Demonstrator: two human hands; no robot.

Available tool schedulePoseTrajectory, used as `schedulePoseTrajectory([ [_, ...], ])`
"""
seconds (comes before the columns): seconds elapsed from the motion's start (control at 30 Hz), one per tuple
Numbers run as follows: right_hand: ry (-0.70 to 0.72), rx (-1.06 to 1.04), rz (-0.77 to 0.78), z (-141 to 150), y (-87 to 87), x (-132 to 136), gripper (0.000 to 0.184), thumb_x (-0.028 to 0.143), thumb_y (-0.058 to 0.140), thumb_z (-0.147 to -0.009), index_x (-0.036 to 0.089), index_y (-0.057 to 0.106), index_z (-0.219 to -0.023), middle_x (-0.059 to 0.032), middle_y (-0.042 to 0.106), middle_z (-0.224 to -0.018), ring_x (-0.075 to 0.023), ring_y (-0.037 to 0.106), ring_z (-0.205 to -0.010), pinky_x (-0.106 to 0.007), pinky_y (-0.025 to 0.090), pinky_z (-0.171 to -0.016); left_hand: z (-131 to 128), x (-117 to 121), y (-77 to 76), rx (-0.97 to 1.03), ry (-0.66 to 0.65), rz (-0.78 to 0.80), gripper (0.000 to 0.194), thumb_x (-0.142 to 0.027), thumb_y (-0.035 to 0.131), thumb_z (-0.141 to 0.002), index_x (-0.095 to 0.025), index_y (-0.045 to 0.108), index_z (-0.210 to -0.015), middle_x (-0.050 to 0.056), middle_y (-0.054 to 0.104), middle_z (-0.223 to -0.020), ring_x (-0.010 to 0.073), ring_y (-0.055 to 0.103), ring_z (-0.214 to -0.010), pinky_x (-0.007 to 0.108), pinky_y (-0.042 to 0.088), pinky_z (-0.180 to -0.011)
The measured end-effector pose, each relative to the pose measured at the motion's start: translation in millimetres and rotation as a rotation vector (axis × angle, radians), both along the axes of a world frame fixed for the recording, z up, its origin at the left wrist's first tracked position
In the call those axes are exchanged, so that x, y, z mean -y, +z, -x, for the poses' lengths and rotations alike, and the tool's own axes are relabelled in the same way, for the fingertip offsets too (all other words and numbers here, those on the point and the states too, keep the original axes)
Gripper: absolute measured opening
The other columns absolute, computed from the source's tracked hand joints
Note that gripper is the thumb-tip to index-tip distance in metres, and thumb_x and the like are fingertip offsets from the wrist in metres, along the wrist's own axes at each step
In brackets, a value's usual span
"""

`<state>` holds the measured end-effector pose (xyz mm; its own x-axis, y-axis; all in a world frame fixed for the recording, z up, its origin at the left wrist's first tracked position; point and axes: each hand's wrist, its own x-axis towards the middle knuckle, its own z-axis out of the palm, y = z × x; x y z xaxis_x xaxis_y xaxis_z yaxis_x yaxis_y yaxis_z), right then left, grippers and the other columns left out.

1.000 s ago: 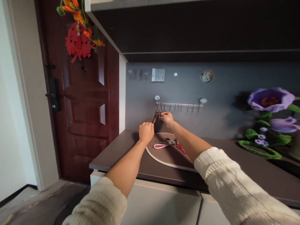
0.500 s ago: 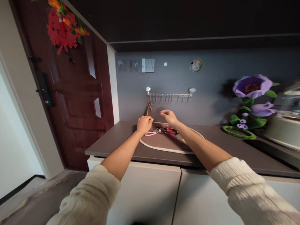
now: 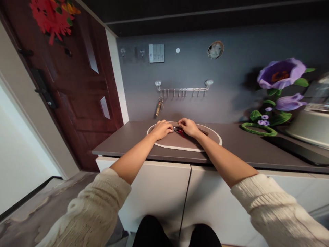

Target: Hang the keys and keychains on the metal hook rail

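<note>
We have our left hand (image 3: 162, 129) and right hand (image 3: 189, 128), fingers curled narrow, at a bunch of keys (image 3: 177, 130) on the oval mat (image 3: 177, 142) atop the desk (image 3: 123, 139); we cannot tell whether either grips it. Above, 1 keyring (image 3: 158, 107) hangs from the hook rail (image 3: 183, 89).

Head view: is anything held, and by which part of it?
Cannot be told: the left grip and right grip are at the key bunch on the oval mat, but they hide any point of hold.
</note>
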<state>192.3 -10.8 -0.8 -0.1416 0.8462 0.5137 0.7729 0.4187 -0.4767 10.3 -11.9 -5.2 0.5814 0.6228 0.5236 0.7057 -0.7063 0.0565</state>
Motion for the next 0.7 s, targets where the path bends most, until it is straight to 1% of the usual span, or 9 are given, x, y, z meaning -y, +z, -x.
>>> schedulePoseTrajectory([
  [0.17,-0.011,0.107,0.010,1.4,-1.5,0.3,0.015,0.018,0.051,-0.077,0.016,0.063,-0.086,-0.0056,0.066,-0.086,-0.0134,0.058,-0.077,-0.024,0.040,-0.075,-0.3,-2.2,-2.4,-0.132,0.003,-0.059,0.014,-0.027,0.051,-0.081,-0.023,0.063,-0.084,0.002,0.062,-0.091,0.0180,0.047,-0.092,0.031,0.031,-0.080],
  [0.33,-0.035,0.128,0.039,2.3,-1.5,0.3,0.016,0.017,0.050,-0.077,0.016,0.063,-0.087,-0.0057,0.066,-0.086,-0.0134,0.057,-0.077,-0.023,0.040,-0.074,-1.4,-5.3,-4.7,-0.200,0.010,-0.114,0.018,-0.027,0.045,-0.084,-0.022,0.062,-0.083,0.003,0.060,-0.092,0.0184,0.046,-0.093,0.032,0.030,-0.079],
  [0.5,-0.030,0.153,0.034,3.4,-0.7,-1.5,0.017,0.018,0.050,-0.077,0.016,0.063,-0.087,-0.0052,0.066,-0.083,-0.0129,0.057,-0.075,-0.022,0.040,-0.072,-1.0,-4.2,-3.9,-0.206,0.025,-0.158,0.021,-0.026,0.040,-0.086,-0.020,0.060,-0.084,0.004,0.058,-0.092,0.0188,0.046,-0.092,0.032,0.030,-0.078],
  [0.7,-0.020,0.173,0.025,2.9,-1.3,-4.5,0.017,0.019,0.050,-0.077,0.016,0.063,-0.087,-0.0056,0.066,-0.083,-0.0136,0.057,-0.075,-0.023,0.040,-0.072,-0.9,-4.5,-2.2,-0.131,0.092,-0.173,0.019,-0.024,0.040,-0.086,-0.019,0.058,-0.084,0.004,0.058,-0.091,0.0190,0.046,-0.093,0.032,0.030,-0.080],
])
